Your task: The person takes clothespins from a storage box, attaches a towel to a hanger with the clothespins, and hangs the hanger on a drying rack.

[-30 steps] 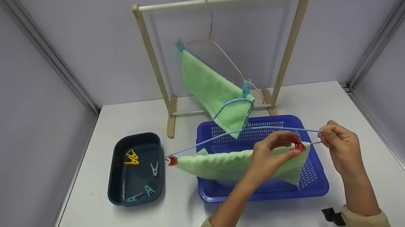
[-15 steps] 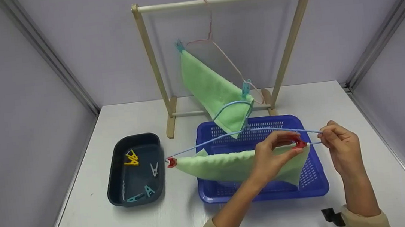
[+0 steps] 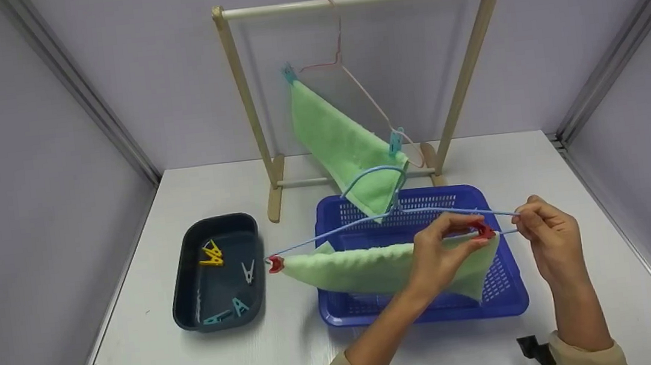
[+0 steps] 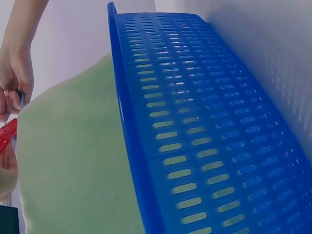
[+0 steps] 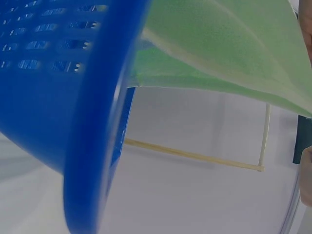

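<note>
A blue clothes hanger (image 3: 354, 224) is held over the basket, its hook toward the rack. Draped along its lower bar is a light green cloth (image 3: 346, 268). My left hand (image 3: 437, 252) pinches a red clothespin (image 3: 482, 229) at the cloth's right end, between thumb and fingers. At the hanger's right corner, my right hand (image 3: 552, 234) grips the wire. A second red clothespin (image 3: 275, 264) sits at the cloth's left end. In the left wrist view the cloth (image 4: 73, 146) hangs beside the basket, with the red clothespin (image 4: 7, 132) at the left edge.
Under the cloth stands a blue perforated basket (image 3: 424, 316). A dark tray (image 3: 184, 306) on the left holds yellow, white and teal clothespins. Behind, a wooden rack (image 3: 470, 64) bears a pink hanger (image 3: 368, 96) with another green cloth (image 3: 335, 133), fixed by teal clothespins.
The blue hanger's hook has dipped slightly toward me. My left hand has shifted a little to the right, still pinching the red clothespin; my right hand has barely moved.
</note>
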Available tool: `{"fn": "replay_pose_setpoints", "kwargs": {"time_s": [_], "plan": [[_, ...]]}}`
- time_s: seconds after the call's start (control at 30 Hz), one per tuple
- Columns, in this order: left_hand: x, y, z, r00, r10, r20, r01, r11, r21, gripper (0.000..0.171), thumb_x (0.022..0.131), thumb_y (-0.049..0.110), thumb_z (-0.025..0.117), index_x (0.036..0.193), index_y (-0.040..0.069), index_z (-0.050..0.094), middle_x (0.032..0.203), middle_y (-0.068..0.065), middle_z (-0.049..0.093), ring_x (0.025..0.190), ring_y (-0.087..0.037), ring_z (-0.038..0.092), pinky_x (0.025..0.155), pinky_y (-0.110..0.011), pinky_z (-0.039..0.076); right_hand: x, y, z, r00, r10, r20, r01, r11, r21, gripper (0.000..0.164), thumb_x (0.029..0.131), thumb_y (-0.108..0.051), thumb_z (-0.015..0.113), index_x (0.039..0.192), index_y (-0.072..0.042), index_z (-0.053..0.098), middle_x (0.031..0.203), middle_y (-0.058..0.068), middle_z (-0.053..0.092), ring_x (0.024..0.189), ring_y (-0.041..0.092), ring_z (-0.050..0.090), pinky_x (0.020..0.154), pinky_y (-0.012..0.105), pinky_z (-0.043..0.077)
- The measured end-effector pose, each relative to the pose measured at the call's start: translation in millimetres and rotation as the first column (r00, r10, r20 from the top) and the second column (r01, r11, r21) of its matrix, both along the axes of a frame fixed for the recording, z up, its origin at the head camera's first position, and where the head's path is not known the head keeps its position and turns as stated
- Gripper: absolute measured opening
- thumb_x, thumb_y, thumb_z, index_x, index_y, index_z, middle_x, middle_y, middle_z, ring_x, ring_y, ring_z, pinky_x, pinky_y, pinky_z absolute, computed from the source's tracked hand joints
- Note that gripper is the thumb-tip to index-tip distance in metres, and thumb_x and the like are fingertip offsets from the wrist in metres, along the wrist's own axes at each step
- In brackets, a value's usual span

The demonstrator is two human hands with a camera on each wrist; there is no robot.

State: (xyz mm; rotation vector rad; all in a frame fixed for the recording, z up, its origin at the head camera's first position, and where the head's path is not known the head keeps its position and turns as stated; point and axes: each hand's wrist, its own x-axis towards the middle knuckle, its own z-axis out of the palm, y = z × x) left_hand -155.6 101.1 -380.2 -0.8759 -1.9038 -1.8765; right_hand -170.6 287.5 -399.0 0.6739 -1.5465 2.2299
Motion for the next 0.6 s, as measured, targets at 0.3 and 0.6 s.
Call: {"fn": "replay_pose_setpoints", "kwargs": {"time_s": [0.3, 0.6], "plan": [[-9.0, 9, -18.7, 0.997, 0.0, -0.072, 0.001, 1.0, 0.007, 0.023, 0.076, 0.0, 0.07, 0.098, -0.004, 0.062, 0.093, -0.013, 0.067, 0.085, -0.014, 0.064, 0.075, -0.026, 0.051, 2.6, -2, 2.3, 1.0, 0.003, -0.024, -0.003, 1.0, 0.008, 0.02, 0.09, 0.012, 0.045, 0.075, 0.025, 0.046, 0.066, 0.007, 0.04, 0.06, 0.018, 0.028, 0.051, 0.023, 0.022], [-16.4, 14, -27.5, 0.976, 0.015, -0.218, -0.029, 0.998, -0.063, 0.016, 0.08, 0.006, 0.068, 0.094, -0.002, 0.064, 0.091, -0.009, 0.065, 0.085, -0.006, 0.061, 0.074, -0.015, 0.047, 3.8, -3, 2.3, 1.0, 0.01, -0.027, -0.009, 1.0, 0.012, 0.019, 0.09, 0.012, 0.046, 0.076, 0.024, 0.048, 0.066, 0.007, 0.041, 0.06, 0.017, 0.029, 0.051, 0.023, 0.022]]}}
